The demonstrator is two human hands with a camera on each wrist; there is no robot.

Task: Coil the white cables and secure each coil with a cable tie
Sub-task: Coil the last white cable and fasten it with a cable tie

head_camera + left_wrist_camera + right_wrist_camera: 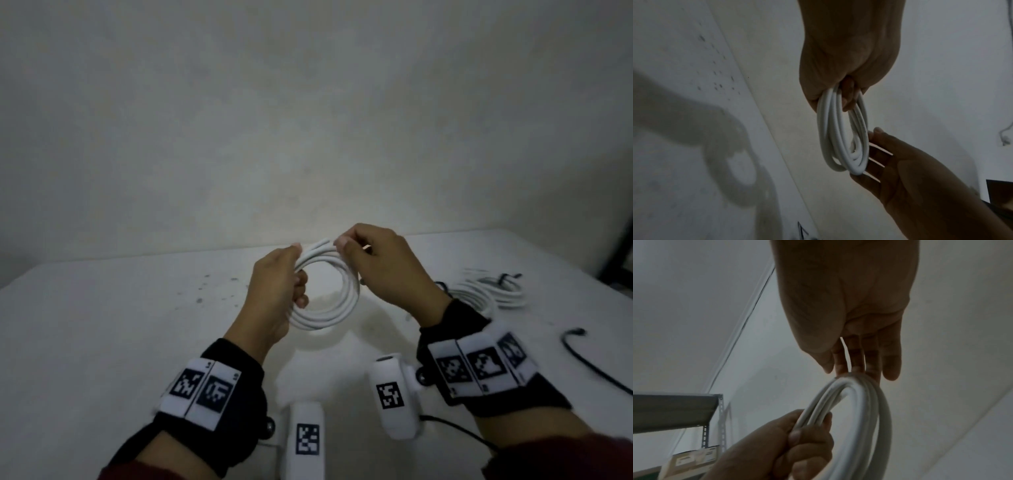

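A white cable coil [342,308] of several loops is held up above the white table [120,325]. My left hand [298,274] grips the coil's left side, fingers curled round the strands; the left wrist view shows those fingers [846,95] through the coil [840,138]. My right hand [346,250] is at the coil's upper right. In the right wrist view its fingers [857,363] are straight, with the tips touching the top of the coil [869,402]. The left wrist view shows the right hand [879,154] flat against the coil's far side.
Another white coil [486,291], bound with black ties, lies on the table to the right. A loose thin black strip [582,353] lies nearer the right edge. A wall stands close behind the table. A metal shelf [674,410] shows in the right wrist view.
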